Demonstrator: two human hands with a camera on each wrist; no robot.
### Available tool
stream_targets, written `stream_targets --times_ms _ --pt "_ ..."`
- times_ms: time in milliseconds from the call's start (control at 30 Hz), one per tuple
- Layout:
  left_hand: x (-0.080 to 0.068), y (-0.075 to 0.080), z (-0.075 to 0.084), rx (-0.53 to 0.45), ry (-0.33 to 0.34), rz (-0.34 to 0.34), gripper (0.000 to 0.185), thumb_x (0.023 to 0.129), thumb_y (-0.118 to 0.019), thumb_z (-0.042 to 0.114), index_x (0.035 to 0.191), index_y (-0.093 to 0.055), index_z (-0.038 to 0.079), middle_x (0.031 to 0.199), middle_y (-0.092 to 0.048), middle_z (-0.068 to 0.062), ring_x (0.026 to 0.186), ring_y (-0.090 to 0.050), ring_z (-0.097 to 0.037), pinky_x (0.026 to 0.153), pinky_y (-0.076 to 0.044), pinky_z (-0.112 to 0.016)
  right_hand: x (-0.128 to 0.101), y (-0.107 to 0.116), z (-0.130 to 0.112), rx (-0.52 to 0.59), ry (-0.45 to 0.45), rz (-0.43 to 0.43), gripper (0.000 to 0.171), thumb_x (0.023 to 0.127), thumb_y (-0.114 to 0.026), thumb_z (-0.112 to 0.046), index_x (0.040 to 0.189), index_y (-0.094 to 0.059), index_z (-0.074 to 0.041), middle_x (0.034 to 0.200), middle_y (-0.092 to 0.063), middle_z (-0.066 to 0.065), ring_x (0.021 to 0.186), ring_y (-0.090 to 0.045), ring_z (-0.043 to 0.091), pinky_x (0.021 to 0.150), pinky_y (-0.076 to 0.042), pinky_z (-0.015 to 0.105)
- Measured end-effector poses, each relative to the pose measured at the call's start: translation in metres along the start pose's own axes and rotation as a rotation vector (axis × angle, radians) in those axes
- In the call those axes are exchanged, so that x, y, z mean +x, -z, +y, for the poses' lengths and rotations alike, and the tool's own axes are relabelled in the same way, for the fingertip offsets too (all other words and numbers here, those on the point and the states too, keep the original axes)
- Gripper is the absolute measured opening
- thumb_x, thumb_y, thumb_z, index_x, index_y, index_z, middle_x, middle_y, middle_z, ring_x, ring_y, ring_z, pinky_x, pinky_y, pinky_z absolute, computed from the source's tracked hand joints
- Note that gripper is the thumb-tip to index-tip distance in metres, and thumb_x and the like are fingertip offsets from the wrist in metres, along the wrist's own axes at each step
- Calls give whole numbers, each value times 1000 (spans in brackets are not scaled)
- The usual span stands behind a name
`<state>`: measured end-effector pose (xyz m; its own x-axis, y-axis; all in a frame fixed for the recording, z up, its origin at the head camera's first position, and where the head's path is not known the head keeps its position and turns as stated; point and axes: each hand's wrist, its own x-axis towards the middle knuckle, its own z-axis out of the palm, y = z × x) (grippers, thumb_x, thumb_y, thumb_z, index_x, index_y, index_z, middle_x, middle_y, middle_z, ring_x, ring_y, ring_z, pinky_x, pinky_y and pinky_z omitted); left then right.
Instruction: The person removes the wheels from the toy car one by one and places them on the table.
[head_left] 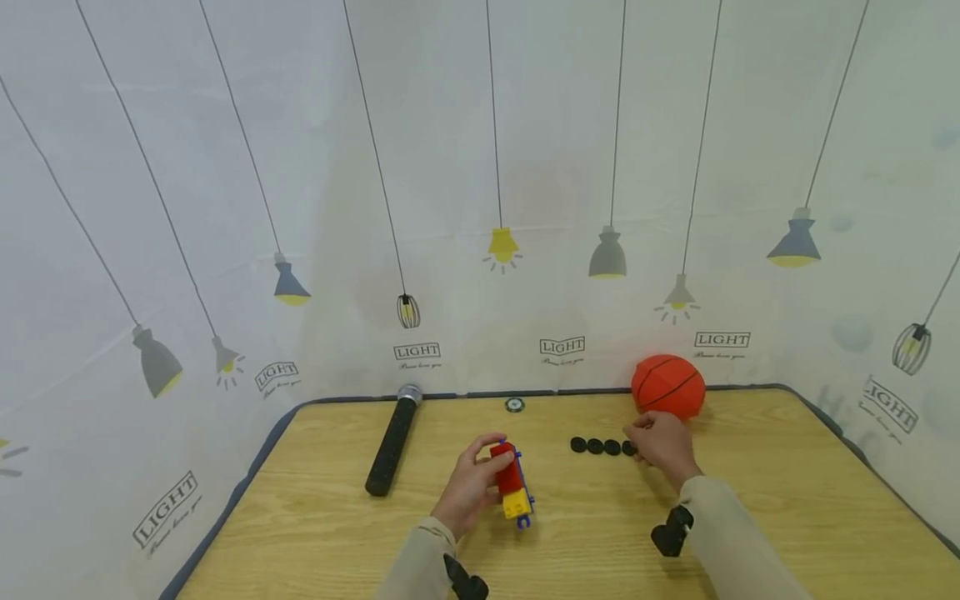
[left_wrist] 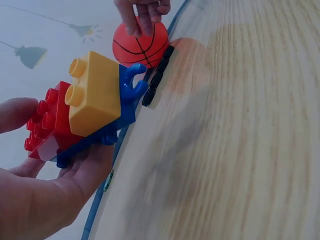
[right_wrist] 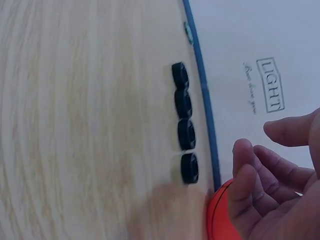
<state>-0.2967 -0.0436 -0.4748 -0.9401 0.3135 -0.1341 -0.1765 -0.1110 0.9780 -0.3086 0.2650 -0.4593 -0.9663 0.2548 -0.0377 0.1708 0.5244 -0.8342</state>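
Note:
My left hand [head_left: 467, 487] grips a toy block car body [left_wrist: 95, 97], thumb on the red blocks and fingers beneath the blue base. A yellow block [left_wrist: 102, 100] sits at one end, beside a blue hook [left_wrist: 134, 82] on the base. The car body is held above the table, and no wheels show on it. To the right, several black toy wheels [head_left: 595, 446] lie in a row. My right hand [head_left: 663, 446] hovers by the row's right end, fingers loosely bent, with nothing between thumb and fingers in the right wrist view [right_wrist: 280, 175].
A red ball with black lines [head_left: 667, 387] rests at the back edge, just behind my right hand. On the left lies a black microphone [head_left: 392, 450] with a silver head. A small round disc [head_left: 514, 404] is near the back edge of the wooden table [head_left: 315, 517], below a printed curtain.

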Motion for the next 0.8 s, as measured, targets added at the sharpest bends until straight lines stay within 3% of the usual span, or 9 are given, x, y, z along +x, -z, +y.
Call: stream_targets --times_ms 200,433,800 --pt "0 -2 0 -2 -22 24 51 101 -61 26 146 -41 11 134 -54 -22 104 -69 -26 93 -57 -55 -10 -3 -20 27 55 -5 27 94 -63 -19 108 -66 3 93 -71 21 63 -68 21 57 -54 28" --pt "0 -3 -3 -27 -22 56 52 101 -61 26 145 -40 9 132 -54 -22 102 -69 -25 93 -57 -53 -19 -10 -36 51 119 -60 23 95 -66 -19 108 -67 0 98 -71 19 60 -66 16 60 -55 29" --pt "7 -10 -4 -85 -8 150 53 100 -62 24 140 -35 3 119 -61 -15 90 -67 -18 79 -60 -37 -40 -37 -51 -39 476 -174 12 93 -70 -14 104 -69 -9 91 -72 7 69 -63 12 61 -53 23"
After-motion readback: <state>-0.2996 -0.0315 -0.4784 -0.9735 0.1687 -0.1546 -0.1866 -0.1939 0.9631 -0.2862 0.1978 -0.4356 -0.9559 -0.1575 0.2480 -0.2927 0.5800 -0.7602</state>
